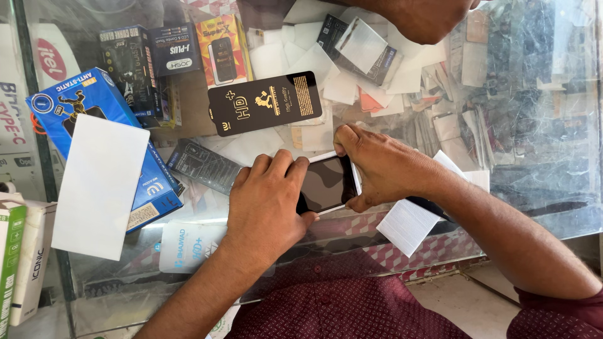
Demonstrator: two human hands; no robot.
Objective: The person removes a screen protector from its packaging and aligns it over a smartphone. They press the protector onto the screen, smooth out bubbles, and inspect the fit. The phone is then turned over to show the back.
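Nearest me, the left hand [267, 204] lies curled over one end of the phone [328, 183], pinning it flat on the glass counter [540, 188], while the right hand [377, 166] pinches the other end, thumb under the near edge and fingers on the far one. The dark screen looks bare or freshly covered, I cannot tell which, so I'd judge the fitting is about midway, with pressing and smoothing left. Beyond lie a black sleeve [265, 103], white papers [314, 63], a blue box [100, 125] and, farthest, another person's hand [421, 19].
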